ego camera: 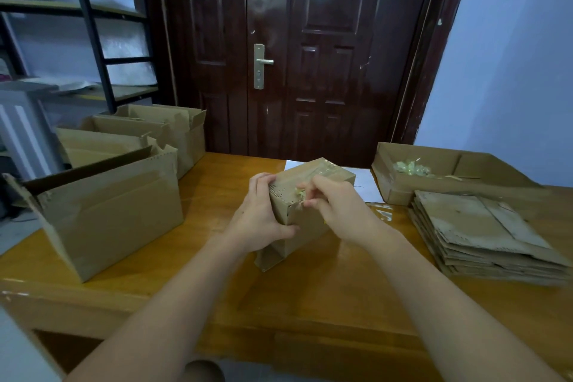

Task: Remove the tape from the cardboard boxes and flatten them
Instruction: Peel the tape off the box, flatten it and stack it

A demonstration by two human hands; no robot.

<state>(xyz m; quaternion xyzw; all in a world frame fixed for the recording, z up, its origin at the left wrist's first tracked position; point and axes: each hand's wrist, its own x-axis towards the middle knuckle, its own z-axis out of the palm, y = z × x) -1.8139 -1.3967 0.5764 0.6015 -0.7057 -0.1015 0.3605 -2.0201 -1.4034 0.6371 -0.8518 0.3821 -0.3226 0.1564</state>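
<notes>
No text, label, brand, number or sign is showing legibly anywhere: the brown cardboard boxes [111, 220], the white paper sheet [367, 184] and the dark glossy door [310, 49] are all appearing unmarked.

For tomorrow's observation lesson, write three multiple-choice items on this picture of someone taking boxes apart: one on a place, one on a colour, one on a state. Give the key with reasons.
1. Where does the stack of flattened cardboard lie?
A. on the person's right side of the table
B. on the shelf
C. on the floor by the door

2. What colour is the door?
A. white
B. dark reddish brown
C. green

3. What is the state of the small box at the table's middle?
A. flattened
B. lying untouched
C. held by both hands, tape still on it

Key:
1 A, the pile sits at the right edge of the table.
2 B, its glossy panels are dark reddish brown.
3 C, the left hand grips its side while the right hand picks at tape at its edge.
</notes>
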